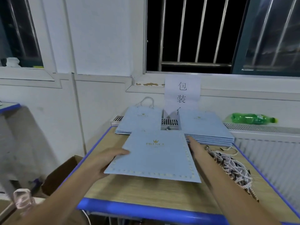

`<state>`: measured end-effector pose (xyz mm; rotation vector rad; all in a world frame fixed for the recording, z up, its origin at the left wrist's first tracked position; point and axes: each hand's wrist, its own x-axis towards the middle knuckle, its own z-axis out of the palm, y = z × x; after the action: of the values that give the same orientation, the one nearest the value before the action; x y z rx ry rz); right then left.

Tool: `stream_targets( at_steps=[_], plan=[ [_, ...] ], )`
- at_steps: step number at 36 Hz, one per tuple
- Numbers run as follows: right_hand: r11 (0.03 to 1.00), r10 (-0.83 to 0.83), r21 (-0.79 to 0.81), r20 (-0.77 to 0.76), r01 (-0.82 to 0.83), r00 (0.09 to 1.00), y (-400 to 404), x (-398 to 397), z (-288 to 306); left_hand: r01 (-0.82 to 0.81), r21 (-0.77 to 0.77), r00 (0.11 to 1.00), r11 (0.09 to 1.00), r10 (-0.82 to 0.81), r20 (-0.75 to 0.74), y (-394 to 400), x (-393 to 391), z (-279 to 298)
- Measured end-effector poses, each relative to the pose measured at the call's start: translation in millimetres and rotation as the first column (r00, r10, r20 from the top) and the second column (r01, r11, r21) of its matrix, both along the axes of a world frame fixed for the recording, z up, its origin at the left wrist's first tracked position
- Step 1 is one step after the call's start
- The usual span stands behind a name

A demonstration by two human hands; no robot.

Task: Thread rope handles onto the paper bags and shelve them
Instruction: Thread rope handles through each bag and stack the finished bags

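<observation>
We hold one flat blue paper bag (154, 156) at mid-frame, lifted a little off the wooden table (146, 192). Our left hand (103, 161) grips its left edge, thumb on top and the other fingers hidden beneath. Our right hand (194, 146) lies along the right edge with fingers extended; we cannot tell whether it pinches the bag or only steadies it.

The rope handles (232, 168) lie in a tangled heap just right of our right forearm. A sweep of that arm could drag them off the table's edge, and pulling one cord may bring several.

Behind, two stacks of bags, the left stack (139, 120) and the right stack (206, 127), overhang the far edge. Nudging them with the held bag could slide them off.
</observation>
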<state>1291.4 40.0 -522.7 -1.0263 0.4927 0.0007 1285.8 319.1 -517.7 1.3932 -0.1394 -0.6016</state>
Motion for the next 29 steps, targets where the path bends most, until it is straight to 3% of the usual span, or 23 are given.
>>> stream_targets(
  at_steps=[3,6,9,12,15,21,26,29],
  plan=[
    [0.992,0.122,0.024,0.099,-0.125,0.988,9,-16,14,-0.075,-0.071,0.995,0.995,0.079,0.057,6,6,6],
    [0.965,0.258,-0.109,0.196,-0.24,0.946,21,-25,26,-0.127,-0.129,0.982,0.983,0.143,0.125,9,18,21],
    [0.933,0.304,-0.255,0.178,-0.255,0.936,26,-22,30,-0.231,-0.126,0.959,0.965,0.248,0.135,4,41,42],
    [0.896,0.254,-0.42,0.226,-0.142,0.94,27,-8,44,-0.201,-0.132,0.973,0.971,0.213,0.084,-4,68,64],
    [0.86,0.204,-0.51,0.325,-0.01,0.924,28,20,60,-0.266,-0.179,0.955,0.947,0.285,0.086,-9,99,75],
    [0.768,0.075,-0.566,0.544,0.3,0.836,33,83,78,-0.344,-0.218,0.837,0.913,0.404,0.37,-23,156,68],
    [0.661,0.019,-0.63,0.557,0.408,0.83,40,124,34,-0.489,-0.109,0.698,0.866,0.463,0.547,-40,177,34],
    [0.513,0.085,-0.804,0.395,0.3,0.915,40,147,-15,-0.581,0.079,0.604,0.81,0.364,0.709,-37,188,-11]
  ],
)
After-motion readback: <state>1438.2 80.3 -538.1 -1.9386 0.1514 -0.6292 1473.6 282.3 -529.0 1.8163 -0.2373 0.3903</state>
